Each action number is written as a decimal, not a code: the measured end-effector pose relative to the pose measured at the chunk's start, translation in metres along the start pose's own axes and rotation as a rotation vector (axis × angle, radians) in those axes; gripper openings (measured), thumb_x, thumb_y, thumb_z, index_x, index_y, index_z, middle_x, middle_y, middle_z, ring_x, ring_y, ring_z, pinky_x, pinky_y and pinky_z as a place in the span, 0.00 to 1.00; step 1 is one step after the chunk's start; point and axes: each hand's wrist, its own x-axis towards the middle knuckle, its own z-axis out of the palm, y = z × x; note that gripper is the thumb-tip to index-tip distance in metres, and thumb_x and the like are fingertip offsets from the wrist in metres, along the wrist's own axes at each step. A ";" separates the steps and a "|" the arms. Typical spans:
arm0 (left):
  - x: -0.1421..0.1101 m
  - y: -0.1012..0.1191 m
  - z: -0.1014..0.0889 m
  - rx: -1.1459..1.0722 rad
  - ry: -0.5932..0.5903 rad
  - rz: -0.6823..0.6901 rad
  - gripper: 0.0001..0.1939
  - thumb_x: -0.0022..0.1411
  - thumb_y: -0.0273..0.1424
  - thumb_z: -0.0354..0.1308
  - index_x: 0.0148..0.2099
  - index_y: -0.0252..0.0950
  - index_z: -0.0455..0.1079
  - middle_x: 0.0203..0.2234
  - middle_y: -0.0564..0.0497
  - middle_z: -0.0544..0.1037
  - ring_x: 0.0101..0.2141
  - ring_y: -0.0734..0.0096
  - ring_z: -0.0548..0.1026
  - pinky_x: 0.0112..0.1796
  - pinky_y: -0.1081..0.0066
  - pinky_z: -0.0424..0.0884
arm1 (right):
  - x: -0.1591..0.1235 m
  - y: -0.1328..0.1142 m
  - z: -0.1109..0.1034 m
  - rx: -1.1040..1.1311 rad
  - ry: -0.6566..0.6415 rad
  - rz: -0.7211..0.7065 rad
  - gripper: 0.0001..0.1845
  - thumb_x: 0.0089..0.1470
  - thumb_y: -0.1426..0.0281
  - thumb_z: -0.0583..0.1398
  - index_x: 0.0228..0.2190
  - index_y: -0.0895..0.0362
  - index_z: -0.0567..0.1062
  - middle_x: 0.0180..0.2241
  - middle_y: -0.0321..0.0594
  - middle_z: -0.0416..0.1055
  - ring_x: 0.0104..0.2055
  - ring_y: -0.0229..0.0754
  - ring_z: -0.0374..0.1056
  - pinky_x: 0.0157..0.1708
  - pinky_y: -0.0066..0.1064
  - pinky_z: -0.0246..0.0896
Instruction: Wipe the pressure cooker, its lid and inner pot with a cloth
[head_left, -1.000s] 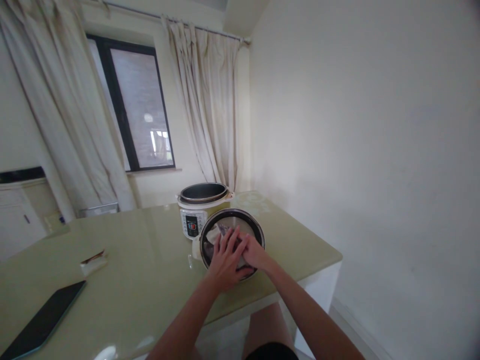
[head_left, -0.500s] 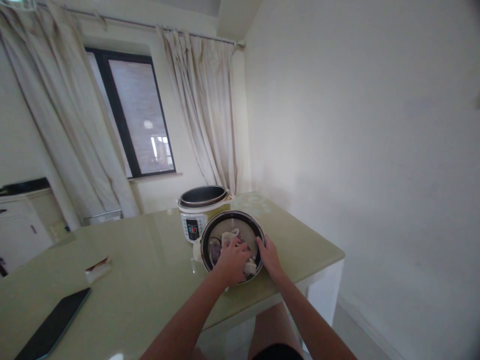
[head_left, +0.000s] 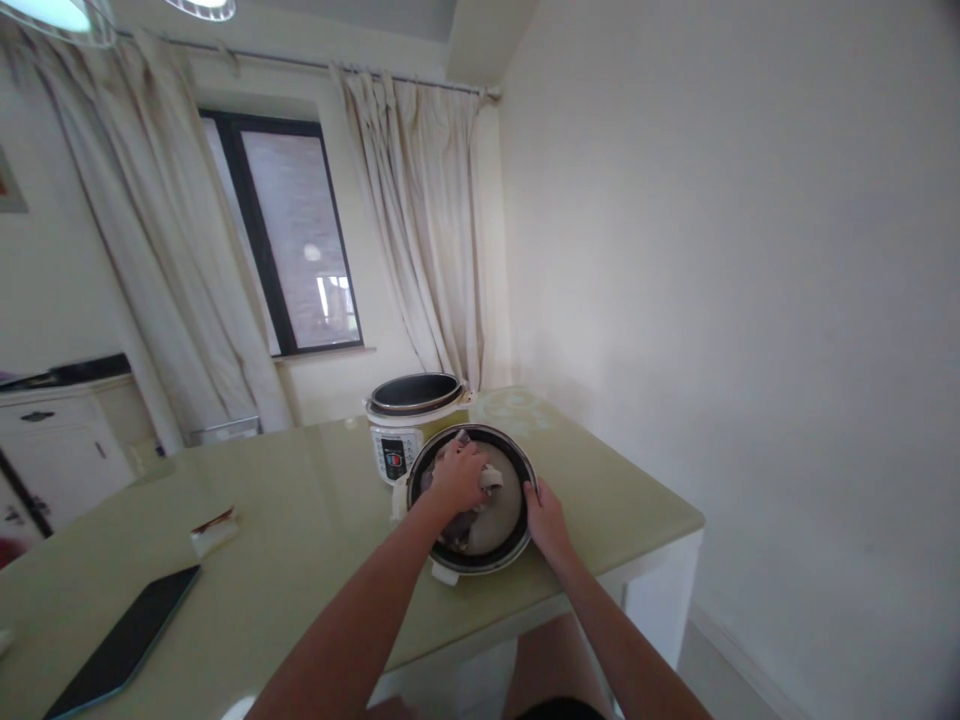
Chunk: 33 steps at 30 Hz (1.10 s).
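The round lid (head_left: 504,515) of an electric pressure cooker is tilted toward me at the table's near edge, its pale inner face and dark ring showing. My left hand (head_left: 456,478) presses a crumpled grey and white cloth (head_left: 457,530) against the upper left of that face, its fingers bent over the cloth. At the right rim, my right hand (head_left: 547,518) grips the lid, thumb on the edge. Just behind the lid stands the white cooker body (head_left: 396,455), uncovered, with a dark inner pot and a control panel.
On the pale green table (head_left: 300,530) a dark tablet-like slab (head_left: 124,640) lies at the left. Near it sits a small white packet (head_left: 214,532). A white wall (head_left: 712,300) rises on the right; a curtained window (head_left: 300,230) and a white cabinet (head_left: 60,440) are behind.
My left hand has slid the cloth up and left across the lid's inner face. My right hand keeps its hold on the rim. The camera view has shifted slightly left.
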 end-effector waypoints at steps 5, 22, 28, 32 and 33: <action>-0.009 0.004 -0.017 0.112 -0.358 0.197 0.22 0.45 0.40 0.73 0.44 0.39 0.83 0.41 0.40 0.84 0.48 0.46 0.80 0.56 0.51 0.71 | -0.002 -0.006 0.001 -0.025 0.024 -0.008 0.22 0.64 0.54 0.48 0.38 0.53 0.76 0.40 0.50 0.79 0.45 0.53 0.74 0.48 0.41 0.65; -0.004 0.018 0.032 -0.034 0.142 0.185 0.19 0.59 0.31 0.66 0.53 0.41 0.75 0.56 0.45 0.73 0.61 0.43 0.65 0.62 0.44 0.63 | 0.002 0.005 -0.007 -0.033 0.081 0.031 0.22 0.63 0.53 0.50 0.36 0.52 0.76 0.39 0.50 0.80 0.43 0.55 0.75 0.47 0.43 0.68; -0.009 0.003 0.005 -0.104 0.085 0.043 0.23 0.54 0.24 0.66 0.53 0.42 0.74 0.55 0.42 0.73 0.60 0.40 0.66 0.51 0.48 0.73 | 0.005 0.007 -0.010 -0.031 0.179 0.066 0.24 0.62 0.51 0.50 0.41 0.53 0.76 0.45 0.53 0.79 0.49 0.58 0.75 0.52 0.45 0.67; -0.026 -0.026 -0.012 -0.430 0.386 -0.016 0.22 0.50 0.25 0.67 0.49 0.41 0.75 0.49 0.47 0.76 0.50 0.56 0.74 0.54 0.57 0.71 | 0.004 0.010 -0.013 -0.009 0.291 0.128 0.29 0.60 0.48 0.50 0.47 0.56 0.74 0.48 0.54 0.79 0.52 0.58 0.74 0.52 0.44 0.66; -0.034 -0.037 -0.012 -0.494 0.488 -0.058 0.21 0.49 0.24 0.66 0.48 0.40 0.75 0.48 0.47 0.77 0.49 0.57 0.74 0.54 0.58 0.71 | 0.004 0.011 -0.014 -0.004 0.323 0.152 0.30 0.60 0.48 0.50 0.49 0.56 0.73 0.48 0.54 0.78 0.52 0.57 0.74 0.52 0.44 0.66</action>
